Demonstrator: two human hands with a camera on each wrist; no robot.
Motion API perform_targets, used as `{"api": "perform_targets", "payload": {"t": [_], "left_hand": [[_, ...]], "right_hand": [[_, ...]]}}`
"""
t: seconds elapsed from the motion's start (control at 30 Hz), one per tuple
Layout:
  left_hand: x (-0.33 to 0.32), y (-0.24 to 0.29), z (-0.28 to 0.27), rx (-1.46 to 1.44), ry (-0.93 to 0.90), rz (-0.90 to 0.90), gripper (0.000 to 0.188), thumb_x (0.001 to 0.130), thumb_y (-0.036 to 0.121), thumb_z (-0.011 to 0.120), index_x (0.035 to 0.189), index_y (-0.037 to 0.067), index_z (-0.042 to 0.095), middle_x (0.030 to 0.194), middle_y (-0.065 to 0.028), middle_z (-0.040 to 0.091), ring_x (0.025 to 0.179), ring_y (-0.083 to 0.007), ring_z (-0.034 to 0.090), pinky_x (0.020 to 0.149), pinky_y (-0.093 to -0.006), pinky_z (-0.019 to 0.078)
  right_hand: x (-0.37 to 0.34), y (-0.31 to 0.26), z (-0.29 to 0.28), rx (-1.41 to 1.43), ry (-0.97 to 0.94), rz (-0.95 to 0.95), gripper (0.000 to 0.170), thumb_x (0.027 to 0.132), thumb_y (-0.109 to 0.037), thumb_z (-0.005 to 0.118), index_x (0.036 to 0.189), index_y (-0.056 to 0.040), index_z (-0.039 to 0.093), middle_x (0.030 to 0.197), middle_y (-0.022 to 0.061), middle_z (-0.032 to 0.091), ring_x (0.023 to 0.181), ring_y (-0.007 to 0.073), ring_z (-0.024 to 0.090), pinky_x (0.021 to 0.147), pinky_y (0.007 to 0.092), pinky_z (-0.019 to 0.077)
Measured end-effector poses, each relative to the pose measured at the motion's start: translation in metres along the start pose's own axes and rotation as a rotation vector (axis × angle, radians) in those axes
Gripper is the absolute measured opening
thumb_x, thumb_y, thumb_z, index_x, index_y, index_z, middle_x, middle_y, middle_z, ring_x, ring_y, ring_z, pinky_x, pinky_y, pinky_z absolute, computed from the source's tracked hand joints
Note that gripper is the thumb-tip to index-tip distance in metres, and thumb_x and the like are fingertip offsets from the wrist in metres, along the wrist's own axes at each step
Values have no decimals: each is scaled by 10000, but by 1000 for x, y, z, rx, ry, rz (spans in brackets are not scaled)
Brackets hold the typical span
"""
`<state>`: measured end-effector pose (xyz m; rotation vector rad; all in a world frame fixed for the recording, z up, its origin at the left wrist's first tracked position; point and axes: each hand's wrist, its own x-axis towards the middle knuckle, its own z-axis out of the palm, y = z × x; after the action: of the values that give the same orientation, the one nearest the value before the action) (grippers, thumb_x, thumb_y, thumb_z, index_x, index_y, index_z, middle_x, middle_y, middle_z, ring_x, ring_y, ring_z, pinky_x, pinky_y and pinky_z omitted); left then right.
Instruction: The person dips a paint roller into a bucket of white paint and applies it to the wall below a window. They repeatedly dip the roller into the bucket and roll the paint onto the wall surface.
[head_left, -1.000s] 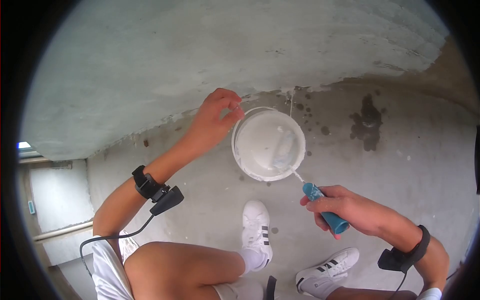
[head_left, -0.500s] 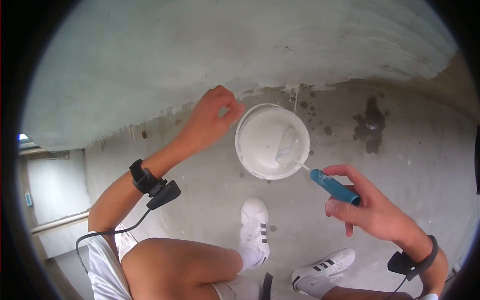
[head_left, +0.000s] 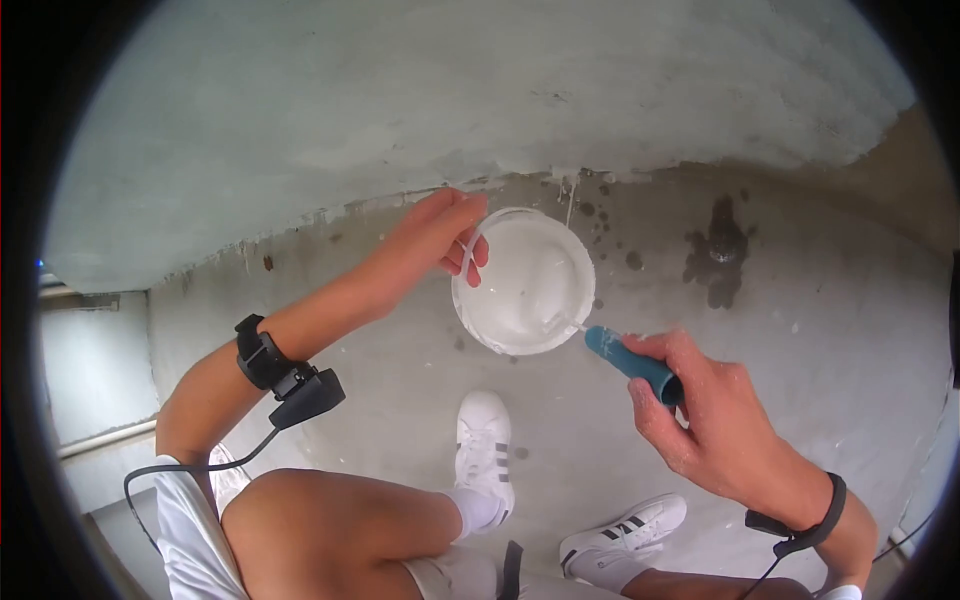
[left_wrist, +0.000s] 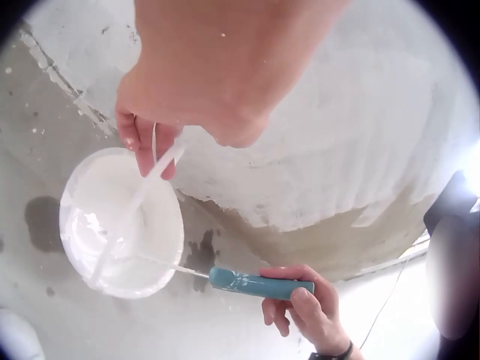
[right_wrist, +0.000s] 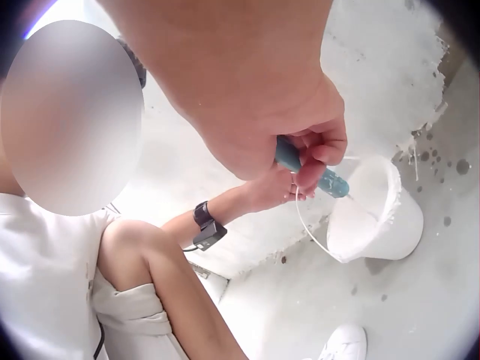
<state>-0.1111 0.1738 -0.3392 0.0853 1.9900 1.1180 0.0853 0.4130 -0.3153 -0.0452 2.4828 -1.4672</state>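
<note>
While the person bends over a white plastic bucket [right_wrist: 405, 232], both hands are occupied with things at its rim. The bucket stands on the grey concrete floor [head_left: 400, 400], between the white sneakers and the foot of the wall [head_left: 420, 90]. With bent fingers, the left hand [head_left: 432, 248] holds the white bail handle [left_wrist: 147, 186] of this bucket, just beside the rim; where exactly the thumb presses, I cannot tell. The right hand [head_left: 712, 420] grips the teal handle [head_left: 628, 360] of a paint roller, with the thumb on one side and the fingers curled on the other. From this handle a thin rod [left_wrist: 193, 271] passes over the rim, and the roller head [head_left: 558, 322] lies in the white liquid [head_left: 515, 265] inside the bucket, mostly covered by it. Some white smears are visible on the teal handle. At the wall, the pale coating ends in an uneven edge, and white drips [head_left: 570, 195] run down from it near the bucket. To the right of them, a dark wet patch [head_left: 722, 250] lies on the floor. Each wrist carries a black strap with a small camera, and the sneakers [head_left: 483, 450] show black stripes
</note>
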Motion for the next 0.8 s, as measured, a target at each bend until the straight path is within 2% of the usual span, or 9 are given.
{"api": "perform_targets", "payload": {"t": [0.17,0.27,0.47,0.57,0.67,0.8], "left_hand": [[-11,21,26,89,-48,67,388,1004,435,486,1140,72,460,804,-57,646,737,-167,666,719,-286,462],[-15,37,41,114,-75,62,461,985,440,505,1152,16,432,763,-53,638,705,-146,632,695,-289,454],[-27,69,58,66,-122,173,442,979,406,520,1175,25,412,814,-67,634,725,-147,622,706,-292,453],[-25,77,69,74,-125,219,447,972,406,520,1175,23,411,824,-74,628,740,-149,622,713,-296,455],[-34,91,85,130,-130,225,470,964,413,515,1180,10,408,839,-75,624,746,-151,619,722,-303,458],[-34,86,79,83,-187,288,486,937,389,520,1201,-1,403,853,-72,621,743,-157,616,741,-313,463]], "right_hand": [[-24,10,4,7,51,-67,306,910,-108,621,1176,5,520,682,136,608,531,288,587,523,360,480],[-33,3,-14,11,8,42,295,903,-113,613,1162,9,542,684,134,612,526,269,590,516,345,482],[-60,-28,-34,-146,195,95,266,882,-125,617,1119,-8,588,682,108,612,512,201,571,499,314,476],[-73,-22,-40,-164,265,85,274,889,-138,630,1133,-21,588,715,101,623,508,186,559,501,296,468],[-86,-36,-32,-124,325,147,272,895,-147,657,1125,-27,577,768,116,644,513,209,570,514,310,472],[-77,-58,-7,-293,438,30,265,910,-148,676,1111,-26,553,809,136,661,536,263,592,526,343,474]]}}
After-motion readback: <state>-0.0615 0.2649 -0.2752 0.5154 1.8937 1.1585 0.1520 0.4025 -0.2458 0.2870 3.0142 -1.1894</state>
